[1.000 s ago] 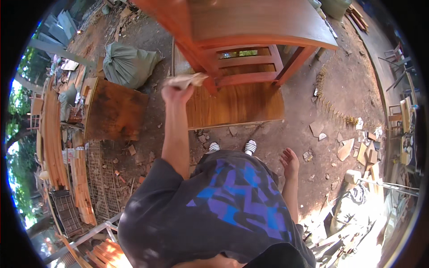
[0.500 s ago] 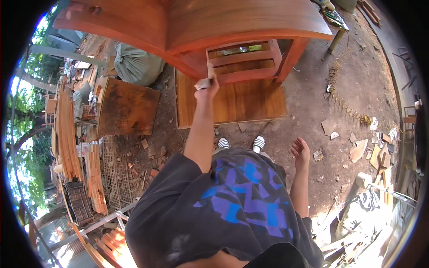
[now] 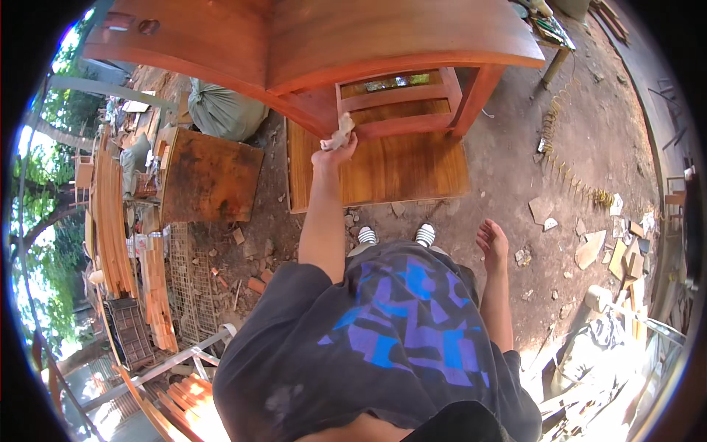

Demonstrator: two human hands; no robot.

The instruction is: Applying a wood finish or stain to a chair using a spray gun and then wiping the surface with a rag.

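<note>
My left hand (image 3: 336, 153) is raised in front of a reddish-brown wooden piece of furniture (image 3: 398, 40). Its fingers are closed on a crumpled pale rag (image 3: 343, 127), which sticks up beyond them beside the near frame. The furniture has a broad curved top and a slatted lower part (image 3: 401, 99). It stands over a varnished wooden panel (image 3: 390, 177) on the ground. Lower and to the right, my right hand (image 3: 492, 240) hangs apart from everything, fingers loosely bent and nothing in them.
On the left are a stained board (image 3: 210, 177), a tied green sack (image 3: 224, 110) and stacked planks (image 3: 114, 214). A coiled yellow hose (image 3: 563, 169) lies on the dirt at right, near scattered wood offcuts (image 3: 589, 250). A small table (image 3: 552, 37) stands at the far right.
My left hand has shifted slightly left and down, and the rag now points upward from the fingers. My right hand has risen a little. The view has shifted slightly.
</note>
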